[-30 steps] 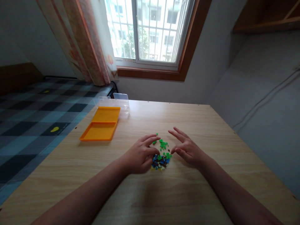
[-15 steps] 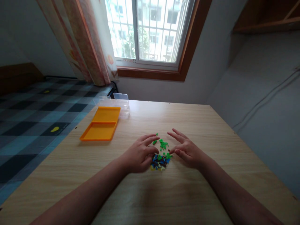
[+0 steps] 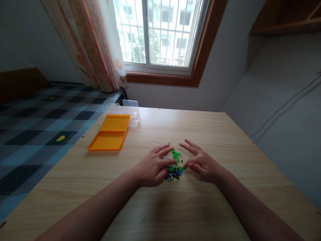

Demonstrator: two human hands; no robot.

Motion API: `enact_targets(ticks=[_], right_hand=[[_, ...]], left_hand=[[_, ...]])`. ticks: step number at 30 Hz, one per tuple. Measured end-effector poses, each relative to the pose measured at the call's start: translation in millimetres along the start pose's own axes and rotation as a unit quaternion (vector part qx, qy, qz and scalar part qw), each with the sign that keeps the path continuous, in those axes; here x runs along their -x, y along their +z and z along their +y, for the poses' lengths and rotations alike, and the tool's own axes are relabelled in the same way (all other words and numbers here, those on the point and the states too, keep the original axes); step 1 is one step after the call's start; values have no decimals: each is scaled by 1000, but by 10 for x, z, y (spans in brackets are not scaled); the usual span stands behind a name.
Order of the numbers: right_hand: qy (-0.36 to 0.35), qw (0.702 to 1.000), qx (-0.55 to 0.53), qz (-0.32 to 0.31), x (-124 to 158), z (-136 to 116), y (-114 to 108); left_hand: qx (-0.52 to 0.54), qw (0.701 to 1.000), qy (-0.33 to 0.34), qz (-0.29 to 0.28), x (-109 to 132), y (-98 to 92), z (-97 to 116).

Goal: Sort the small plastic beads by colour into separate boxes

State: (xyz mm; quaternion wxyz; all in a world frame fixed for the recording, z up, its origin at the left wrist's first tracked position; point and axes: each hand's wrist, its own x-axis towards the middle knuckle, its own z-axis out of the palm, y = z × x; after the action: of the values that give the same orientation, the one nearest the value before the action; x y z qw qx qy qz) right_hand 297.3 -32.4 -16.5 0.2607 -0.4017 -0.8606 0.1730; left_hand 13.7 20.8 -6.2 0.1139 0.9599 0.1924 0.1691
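Note:
A small heap of mixed toy bricks (image 3: 174,174), blue, dark brown, green and pale yellow, lies on the wooden table between my hands. Just beyond it is a looser cluster of green bricks (image 3: 176,155). My left hand (image 3: 155,166) reaches over the heap's left side with its fingers stretched out, hiding some pieces beneath. On the other side my right hand (image 3: 199,161) has its fingers spread, the index fingertip at the heap's right edge by the green pieces. Neither hand visibly holds a brick.
An open orange case (image 3: 110,140) lies at the table's left. Behind it stands a clear plastic box (image 3: 134,115) with its lid raised. The wooden table (image 3: 160,211) extends to the wall below the window. A checked bed (image 3: 50,117) is on the left.
My left hand has shifted a little to the right over the bricks, its index finger now reaching further across. The right hand has barely moved.

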Motion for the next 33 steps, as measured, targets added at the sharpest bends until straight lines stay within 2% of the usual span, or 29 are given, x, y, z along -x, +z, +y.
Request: enact_targets(ticks=[6,12,19,28,33], right_hand=[[7,999,28,-17,3,22,13],[10,999,34,8,4,45,44],[2,1000,-18,4,6,19,0],[6,1000,20,-3,4,38,61],[-1,1000,-9,2,8,27,34]], left_hand=[[-14,999,-13,-34,-18,49,6],[-28,998,-47,-11,4,74,-58],[-18,999,-41,1,10,56,-87],[-17,999,-45,14,11,52,-91],[-11,999,-35,11,26,49,-88]])
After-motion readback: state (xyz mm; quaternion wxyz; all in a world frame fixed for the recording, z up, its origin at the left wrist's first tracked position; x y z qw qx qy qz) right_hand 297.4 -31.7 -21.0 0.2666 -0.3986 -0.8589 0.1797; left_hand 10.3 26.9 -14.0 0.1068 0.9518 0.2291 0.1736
